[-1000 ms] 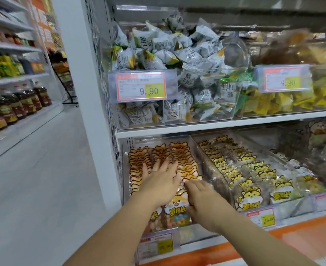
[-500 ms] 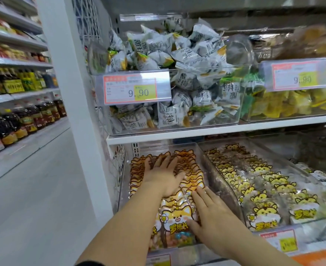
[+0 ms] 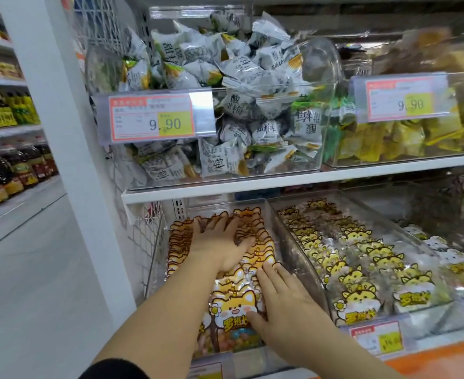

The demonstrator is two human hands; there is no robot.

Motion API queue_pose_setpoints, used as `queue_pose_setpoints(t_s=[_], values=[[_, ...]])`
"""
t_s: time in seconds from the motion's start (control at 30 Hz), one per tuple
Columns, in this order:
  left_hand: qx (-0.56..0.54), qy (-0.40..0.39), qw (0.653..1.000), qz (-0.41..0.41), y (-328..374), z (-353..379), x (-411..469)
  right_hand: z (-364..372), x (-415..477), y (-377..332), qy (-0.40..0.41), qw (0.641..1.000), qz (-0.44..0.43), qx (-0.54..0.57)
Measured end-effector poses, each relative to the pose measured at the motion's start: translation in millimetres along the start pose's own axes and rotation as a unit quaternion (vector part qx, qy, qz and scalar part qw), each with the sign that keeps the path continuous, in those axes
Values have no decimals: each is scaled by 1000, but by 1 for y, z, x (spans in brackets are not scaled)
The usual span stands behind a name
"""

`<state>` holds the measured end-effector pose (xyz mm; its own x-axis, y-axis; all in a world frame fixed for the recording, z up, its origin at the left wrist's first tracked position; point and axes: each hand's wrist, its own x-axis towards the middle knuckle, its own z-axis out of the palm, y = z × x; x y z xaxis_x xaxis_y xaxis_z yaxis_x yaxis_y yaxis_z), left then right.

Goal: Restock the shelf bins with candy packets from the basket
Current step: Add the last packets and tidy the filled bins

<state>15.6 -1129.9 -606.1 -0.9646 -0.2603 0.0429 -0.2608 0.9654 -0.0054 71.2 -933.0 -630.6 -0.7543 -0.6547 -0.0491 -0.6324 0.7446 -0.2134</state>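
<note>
Orange fox-print candy packets [image 3: 233,310] stand in rows inside a clear shelf bin [image 3: 288,239] on the lower shelf. My left hand [image 3: 220,244] lies flat on the packets toward the back of the bin, fingers spread. My right hand [image 3: 282,305] rests with straight fingers on the front packets, beside the bin's right wall. Neither hand grips a packet. The basket is out of view.
A second clear bin of yellow fox-print packets [image 3: 356,272] sits to the right. The upper shelf [image 3: 252,184] carries bins of grey-white packets [image 3: 241,105] and yellow packets [image 3: 405,135] with price tags. A white pillar [image 3: 61,132] and an aisle lie left.
The view has moved closer and to the right. My left hand slid further back over the packets; my right hand stays flat on the front ones.
</note>
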Motion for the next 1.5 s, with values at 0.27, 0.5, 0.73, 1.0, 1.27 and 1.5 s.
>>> queue_pose_setpoints(t_s=[0.27, 0.5, 0.73, 1.0, 1.27, 1.5], values=[[29, -30, 998, -52, 5, -8, -5, -7, -5, -4, 12, 1000, 8, 14], [12, -9, 1000, 3, 2, -5, -18, -18, -38, -9, 56, 995, -58, 55], [39, -28, 998, -35, -4, 1, -6, -20, -23, -5, -63, 996, -49, 29], [-129, 39, 991, -8, 3, -41, -100, -17, -50, -6, 46, 994, -87, 52], [-98, 25, 991, 83, -5, -14, -239, 10, -50, -21, 72, 984, -160, -31], [-18, 49, 995, 87, -14, -15, -241, 20, -40, -27, 72, 992, -106, -12]])
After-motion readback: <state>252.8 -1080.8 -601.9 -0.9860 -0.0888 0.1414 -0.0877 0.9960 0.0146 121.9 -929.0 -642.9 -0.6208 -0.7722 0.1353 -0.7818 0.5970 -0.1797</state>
